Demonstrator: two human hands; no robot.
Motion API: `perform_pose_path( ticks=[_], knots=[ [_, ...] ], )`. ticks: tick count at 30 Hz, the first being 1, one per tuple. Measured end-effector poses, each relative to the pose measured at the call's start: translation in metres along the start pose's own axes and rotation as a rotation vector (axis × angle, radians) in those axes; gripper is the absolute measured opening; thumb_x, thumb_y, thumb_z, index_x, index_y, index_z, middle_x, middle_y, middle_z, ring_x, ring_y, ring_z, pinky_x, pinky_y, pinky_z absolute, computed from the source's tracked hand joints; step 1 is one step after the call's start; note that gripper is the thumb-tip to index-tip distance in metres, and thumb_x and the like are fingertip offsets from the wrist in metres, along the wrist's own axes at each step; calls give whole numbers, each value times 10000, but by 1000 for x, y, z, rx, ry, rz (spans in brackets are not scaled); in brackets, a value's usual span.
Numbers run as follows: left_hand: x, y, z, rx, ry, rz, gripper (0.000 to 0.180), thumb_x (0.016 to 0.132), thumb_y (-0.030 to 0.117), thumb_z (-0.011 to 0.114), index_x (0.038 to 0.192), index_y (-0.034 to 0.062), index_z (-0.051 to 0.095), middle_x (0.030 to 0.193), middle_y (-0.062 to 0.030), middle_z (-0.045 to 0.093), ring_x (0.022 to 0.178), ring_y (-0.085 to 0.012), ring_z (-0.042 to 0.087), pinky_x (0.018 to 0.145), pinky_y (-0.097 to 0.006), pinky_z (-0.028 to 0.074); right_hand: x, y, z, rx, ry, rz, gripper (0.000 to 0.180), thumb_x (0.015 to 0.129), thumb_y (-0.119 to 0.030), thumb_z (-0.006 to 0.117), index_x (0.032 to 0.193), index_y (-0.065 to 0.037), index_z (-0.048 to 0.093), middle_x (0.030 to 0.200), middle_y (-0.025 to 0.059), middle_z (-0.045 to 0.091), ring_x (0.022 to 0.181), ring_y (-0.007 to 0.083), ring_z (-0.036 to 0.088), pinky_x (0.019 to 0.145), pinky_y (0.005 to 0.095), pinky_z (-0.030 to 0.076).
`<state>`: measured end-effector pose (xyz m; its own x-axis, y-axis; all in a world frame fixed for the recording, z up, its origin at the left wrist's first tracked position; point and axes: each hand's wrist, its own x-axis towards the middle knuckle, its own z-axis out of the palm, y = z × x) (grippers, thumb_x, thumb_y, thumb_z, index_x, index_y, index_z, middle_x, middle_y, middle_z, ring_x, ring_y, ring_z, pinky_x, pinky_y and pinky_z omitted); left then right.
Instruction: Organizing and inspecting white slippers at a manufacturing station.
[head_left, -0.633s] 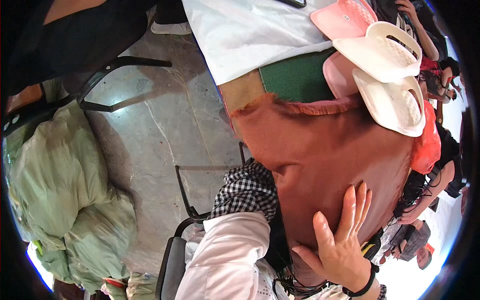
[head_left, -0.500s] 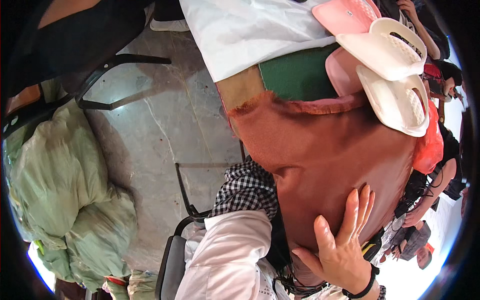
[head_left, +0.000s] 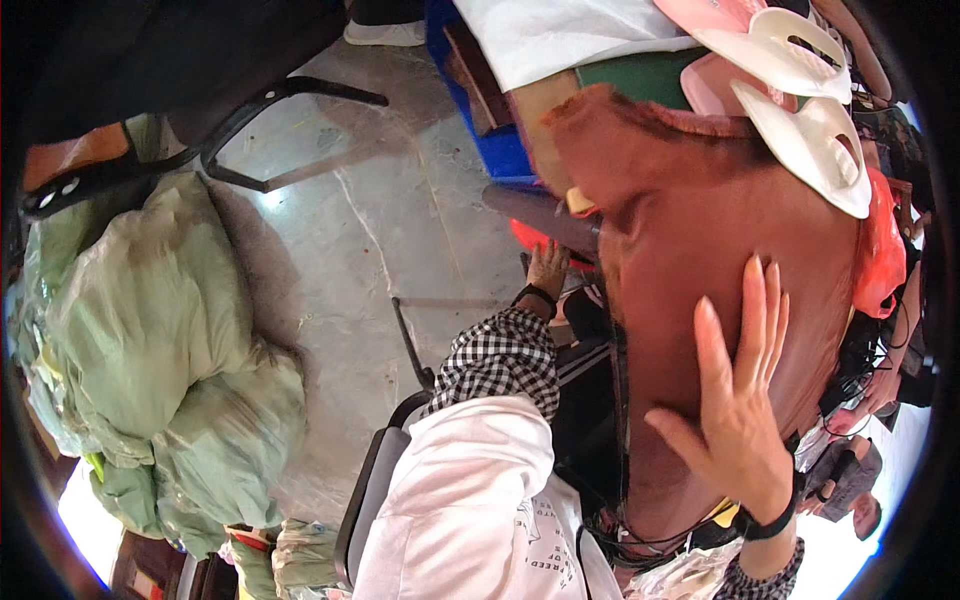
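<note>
My right hand (head_left: 738, 410) lies flat, fingers spread, on a reddish-brown leather-like sheet (head_left: 710, 240) covering the table. A black band circles that wrist. Lower down, beside the table's left edge, my left hand (head_left: 545, 270) reaches out from a checked cuff. Its fingers look stretched out, close to a red object (head_left: 530, 235) partly hidden under the table side; whether they touch I cannot tell. The sheet's far edge is frayed and folded, with a small yellowish piece (head_left: 579, 201) by its left side.
White slipper-shaped pieces (head_left: 805, 150) and pink ones (head_left: 705, 14) lie at the table's far right, near a red bag (head_left: 880, 245). White cloth (head_left: 570, 40) covers the far end. Large green sacks (head_left: 150, 310) stand on the floor at left. A blue bin (head_left: 500, 155) sits beside the table.
My left hand, hidden before at the table edge, now shows below it. The view has shifted, bringing the blue bin and red object into sight. My right hand stays flat on the sheet.
</note>
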<state>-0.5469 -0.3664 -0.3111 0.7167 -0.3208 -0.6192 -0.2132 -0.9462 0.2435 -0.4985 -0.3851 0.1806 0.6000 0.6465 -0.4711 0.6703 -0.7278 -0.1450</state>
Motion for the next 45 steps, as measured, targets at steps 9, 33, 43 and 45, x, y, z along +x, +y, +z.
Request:
perform_pose_path(
  ticks=[9, 33, 43, 45],
  knots=[
    [-42, -8, 14, -666, -159, -155, 478, 985, 244, 502, 1411, 31, 462, 1468, -179, 481, 1345, -379, 482, 1053, -506, 446, -9, 12, 11, 27, 124, 101, 1006, 689, -162, 788, 1559, -111, 285, 1627, 270, 64, 1501, 484, 57, 1201, 585, 63],
    [-59, -6, -24, -865, -145, -49, 458, 974, 337, 467, 1332, 73, 578, 1391, -204, 560, 1280, -374, 540, 1056, -500, 440, -3, 3, 9, -10, 163, 52, 1016, 734, -106, 759, 1585, -148, 206, 1637, 222, 41, 1501, 473, 49, 1184, 619, 97],
    [47, 41, 54, -956, -83, -54, 514, 923, 388, 565, 1310, 54, 613, 1381, -227, 564, 1274, -352, 559, 1052, -475, 464, 6, -2, 0, 10, 33, 60, 1019, 707, -149, 780, 1563, -111, 228, 1608, 316, 4, 1476, 547, 42, 1171, 648, 87],
    [68, 62, 62, -1061, -53, -49, 511, 910, 372, 576, 1303, 47, 616, 1382, -232, 561, 1290, -351, 545, 1058, -467, 461, 1, 4, 4, 16, 32, 71, 1006, 713, -191, 794, 1547, -131, 234, 1592, 349, 3, 1439, 613, 55, 1139, 702, 111]
  ],
)
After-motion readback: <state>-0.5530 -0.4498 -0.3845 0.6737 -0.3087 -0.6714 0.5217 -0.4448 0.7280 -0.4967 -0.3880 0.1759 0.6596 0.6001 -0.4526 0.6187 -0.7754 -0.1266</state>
